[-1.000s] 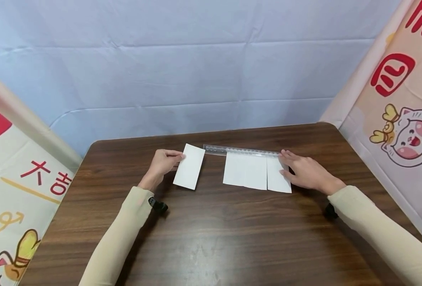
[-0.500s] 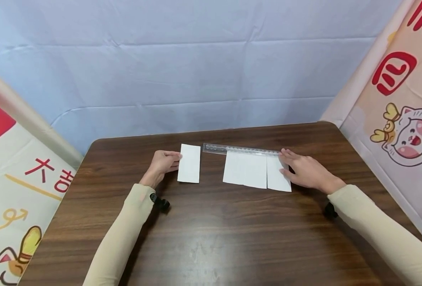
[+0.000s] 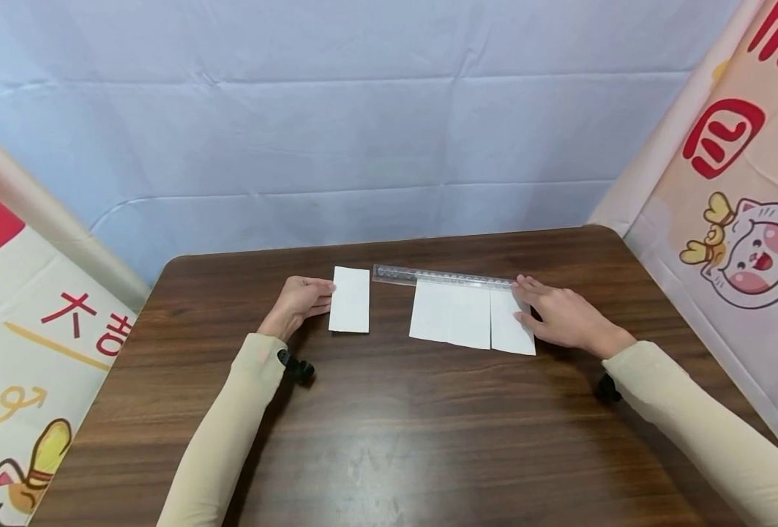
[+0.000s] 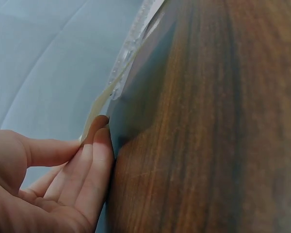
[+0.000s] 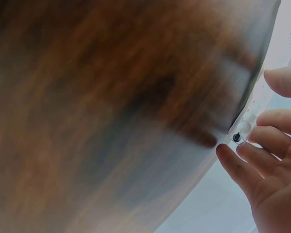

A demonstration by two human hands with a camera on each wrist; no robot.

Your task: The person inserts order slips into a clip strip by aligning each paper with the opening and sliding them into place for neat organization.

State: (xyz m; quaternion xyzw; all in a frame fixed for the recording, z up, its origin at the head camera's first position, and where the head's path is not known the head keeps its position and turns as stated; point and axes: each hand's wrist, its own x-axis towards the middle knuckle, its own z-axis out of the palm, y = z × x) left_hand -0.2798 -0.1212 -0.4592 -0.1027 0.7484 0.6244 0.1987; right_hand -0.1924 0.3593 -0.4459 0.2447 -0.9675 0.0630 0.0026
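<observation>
My left hand [image 3: 299, 301] pinches a small white slip of paper [image 3: 350, 300] by its left edge. In the left wrist view that paper [image 4: 95, 108] is seen edge-on, slightly bent, between thumb and fingers. Farther right, a clear plastic ruler [image 3: 444, 278] lies across the top of several white paper pieces [image 3: 451, 315] set side by side. My right hand [image 3: 563, 315] rests on the ruler's right end and on the rightmost paper piece [image 3: 512, 326]. The right wrist view has its fingertips at the ruler's end [image 5: 243, 130], fingers fairly straight.
Everything lies on a dark wood-grain table [image 3: 389, 424] with rounded far corners. A pale blue cloth [image 3: 362, 132] hangs behind it. Printed banners stand at the left [image 3: 66, 351] and right [image 3: 744, 219]. A black wrist camera [image 3: 296, 366] sits on the left sleeve.
The slip in my left hand has turned from tilted to nearly upright, shifted slightly left, and appears lower towards the table. My right hand, the ruler and the other pieces stay put.
</observation>
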